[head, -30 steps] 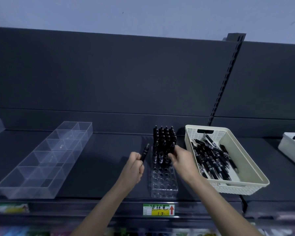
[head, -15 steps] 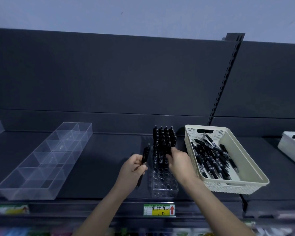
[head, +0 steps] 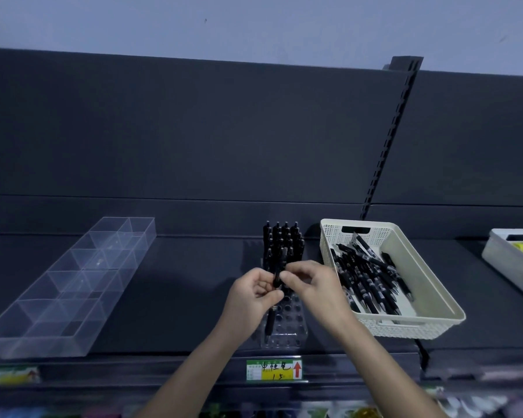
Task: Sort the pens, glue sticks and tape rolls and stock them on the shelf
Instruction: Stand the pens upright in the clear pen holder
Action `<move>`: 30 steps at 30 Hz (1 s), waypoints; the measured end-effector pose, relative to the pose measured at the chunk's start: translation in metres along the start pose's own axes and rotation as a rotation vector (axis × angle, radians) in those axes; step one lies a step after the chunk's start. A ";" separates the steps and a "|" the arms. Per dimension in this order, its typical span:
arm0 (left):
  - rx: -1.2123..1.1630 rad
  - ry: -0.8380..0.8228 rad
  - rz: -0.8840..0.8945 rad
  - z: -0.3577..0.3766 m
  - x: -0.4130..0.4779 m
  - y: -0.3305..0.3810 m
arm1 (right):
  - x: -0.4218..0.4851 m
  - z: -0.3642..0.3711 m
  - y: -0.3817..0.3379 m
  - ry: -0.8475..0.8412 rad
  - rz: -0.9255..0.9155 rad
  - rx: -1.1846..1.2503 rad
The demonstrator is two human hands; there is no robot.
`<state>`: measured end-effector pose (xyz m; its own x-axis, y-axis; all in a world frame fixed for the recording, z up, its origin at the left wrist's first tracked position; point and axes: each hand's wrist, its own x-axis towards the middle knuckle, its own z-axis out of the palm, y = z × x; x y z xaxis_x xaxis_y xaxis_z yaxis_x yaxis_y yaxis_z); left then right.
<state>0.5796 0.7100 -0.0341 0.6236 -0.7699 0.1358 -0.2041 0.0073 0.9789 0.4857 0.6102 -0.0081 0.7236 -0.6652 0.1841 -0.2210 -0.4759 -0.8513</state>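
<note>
The left hand (head: 251, 292) is curling its fingers round a slim, glossy black pen (head: 276, 277), and the right hand (head: 311, 285) is pinching the same pen's upper part between thumb and forefinger. Both hands are hovering right over the clear, boxy acrylic pen rack (head: 287, 328) with its grid of round holes. The pen is standing nearly upright over the rack's middle rows, its lower end showing below the left palm, though whether the tip is sitting in a hole is hard to make out. The rack's far rows are carrying a tight block of upright standing pens (head: 284, 239), matte black with rounded caps. Just right of the rack a cream rectangular plastic basket (head: 420, 263) with perforated walls is holding a heap of loose pens (head: 366, 276), black with pale bands. Well left of the rack a long transparent divided tray (head: 73, 285) is lying on the dark, smooth shelf (head: 178, 297). Directly below the rack a green-and-yellow price label (head: 274, 369) with a red arrow is hanging on the shelf edge. Far right of the rack a grey bin (head: 507, 260) is being cut off by the frame, its yellow contents too blurred to identify.
</note>
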 end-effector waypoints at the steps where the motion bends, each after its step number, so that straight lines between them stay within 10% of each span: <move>1: -0.001 -0.014 0.000 0.003 0.001 -0.001 | 0.000 -0.001 0.000 -0.017 0.002 -0.007; 10: 0.857 -0.173 0.160 0.000 0.002 -0.032 | 0.021 -0.033 0.020 0.283 0.027 -0.159; 30: 0.937 -0.298 0.151 -0.002 0.015 -0.033 | 0.021 0.004 0.033 0.168 0.043 -0.365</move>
<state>0.5975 0.6998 -0.0637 0.3527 -0.9323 0.0796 -0.8596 -0.2892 0.4213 0.4960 0.5829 -0.0348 0.5987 -0.7591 0.2556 -0.4882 -0.5988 -0.6349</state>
